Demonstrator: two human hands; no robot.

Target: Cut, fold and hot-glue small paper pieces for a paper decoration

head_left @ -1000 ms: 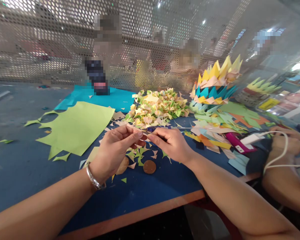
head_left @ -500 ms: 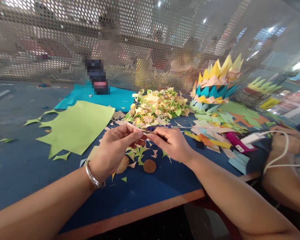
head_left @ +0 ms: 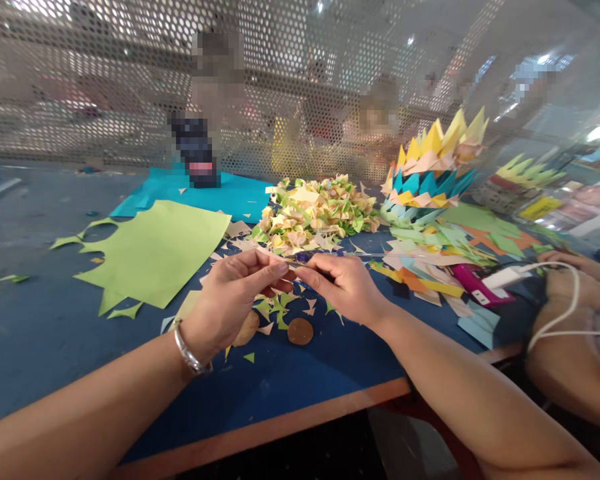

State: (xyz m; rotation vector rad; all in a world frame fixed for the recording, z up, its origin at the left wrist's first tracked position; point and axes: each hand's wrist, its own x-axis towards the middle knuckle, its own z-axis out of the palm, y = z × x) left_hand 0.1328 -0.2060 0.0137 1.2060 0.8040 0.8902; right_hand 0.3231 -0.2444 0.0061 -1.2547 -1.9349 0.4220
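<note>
My left hand [head_left: 235, 293], with a silver bangle at the wrist, is closed in a pinch on a small pale pink paper piece [head_left: 269, 255]. Its thumb and fingertips almost meet those of my right hand [head_left: 344, 288]. My right hand is curled closed around something slim and dark, mostly hidden by the fingers, so its kind is unclear. Below the hands, a brown round disc [head_left: 300, 331] lies on the blue tabletop [head_left: 340, 367]. A paler disc [head_left: 247, 329] rests partly behind my left hand. Green and pink paper offcuts [head_left: 280, 308] are scattered around them.
A heap of small folded paper pieces [head_left: 320, 210] stands beyond my hands. Left are a cut green sheet [head_left: 150, 253] and a blue sheet [head_left: 235, 200]. Right are spiky stacked paper shapes [head_left: 430, 180], a magenta device [head_left: 480, 287] with a white cable and another person's arm [head_left: 560, 333].
Almost nothing differs. Both hands keep the same hold in nearly the same place, and the whole view has shifted very slightly.
</note>
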